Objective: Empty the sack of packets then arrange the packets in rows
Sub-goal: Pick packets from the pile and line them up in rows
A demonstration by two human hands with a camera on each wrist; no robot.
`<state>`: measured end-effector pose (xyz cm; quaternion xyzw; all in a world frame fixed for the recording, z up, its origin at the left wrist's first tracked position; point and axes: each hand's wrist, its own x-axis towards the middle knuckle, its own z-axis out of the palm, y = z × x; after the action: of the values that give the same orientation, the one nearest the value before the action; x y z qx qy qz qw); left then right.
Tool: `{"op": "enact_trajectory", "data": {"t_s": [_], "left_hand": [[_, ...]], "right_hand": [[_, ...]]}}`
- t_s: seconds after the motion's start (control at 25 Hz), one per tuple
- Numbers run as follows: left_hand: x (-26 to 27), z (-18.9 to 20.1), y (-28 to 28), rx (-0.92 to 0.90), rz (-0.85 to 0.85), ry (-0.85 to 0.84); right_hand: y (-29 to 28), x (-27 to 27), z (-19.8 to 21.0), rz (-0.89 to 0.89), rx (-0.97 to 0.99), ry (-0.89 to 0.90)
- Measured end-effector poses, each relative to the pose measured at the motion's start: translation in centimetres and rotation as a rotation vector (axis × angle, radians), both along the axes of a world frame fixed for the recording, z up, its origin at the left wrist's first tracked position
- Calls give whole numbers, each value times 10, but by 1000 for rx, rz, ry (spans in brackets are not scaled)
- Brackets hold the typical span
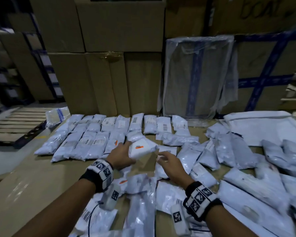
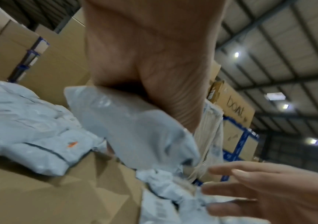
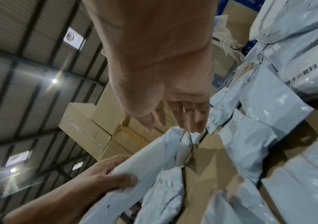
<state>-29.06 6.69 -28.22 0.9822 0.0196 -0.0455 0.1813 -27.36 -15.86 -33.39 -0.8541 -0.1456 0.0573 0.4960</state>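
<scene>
- A white packet (image 1: 141, 148) with an orange mark is gripped at its near end by the left hand (image 1: 120, 155), fingers curled around it, and is held just above the worktop (image 1: 32, 190).
- In the left wrist view the curled fingers are hidden behind the palm and the packet's grey underside; that picture is blurred.
- The right hand (image 1: 172, 164) is held just beside the packet's right end, its fingers (image 3: 196, 119) spread and straight, nothing gripped. Whether the fingertips touch the packet cannot be told.
- Rows of packets (image 1: 92, 134) are laid side by side at the far left of the worktop. About nine can be counted in the back row and about seven in the row nearer the hands; a short third row seems wedged between them, where overlaps and blur make the count unsure.
- Loose packets (image 1: 237, 151) are strewn over the right and near parts of the worktop. Well over a dozen are seen; several are cut off by the picture's edge or covered by the forearms, so no exact number can be given.
- One flat white sack (image 1: 266, 127) is seen at the far right, its right side cut off.
- Labels and barcodes are too blurred to be read.
</scene>
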Motion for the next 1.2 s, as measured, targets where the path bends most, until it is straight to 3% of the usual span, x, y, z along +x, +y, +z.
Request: {"op": "enact_trajectory", "data": {"t_s": [0.16,0.28,0.4,0.52,0.64,0.72,0.8,1.04,1.2], "left_hand": [[-20,20,-65,-231,-30,-218],[-32,20,-105,-324,-51,-273],[-40,14,-127,-358,-98,-273],[-42,7,-135,-354,-190,-136],[-25,2,-122,-393,-179,-10],[-4,-8,-99,-402,-141,-18],[28,-24,-64,-266,-122,-55],[131,-77,9,210,-212,73],[187,-115,23,343,-351,104]], "right_hand": [[-20,-4,36,-90,413,258],[-38,-4,48,-123,575,306],[-51,-2,39,-103,586,298],[-58,8,18,-146,559,258],[-58,24,6,-247,451,131],[-52,33,1,-278,425,98],[-39,46,-6,-303,386,86],[1,91,-31,-334,241,68],[24,125,-51,-353,194,67]]}}
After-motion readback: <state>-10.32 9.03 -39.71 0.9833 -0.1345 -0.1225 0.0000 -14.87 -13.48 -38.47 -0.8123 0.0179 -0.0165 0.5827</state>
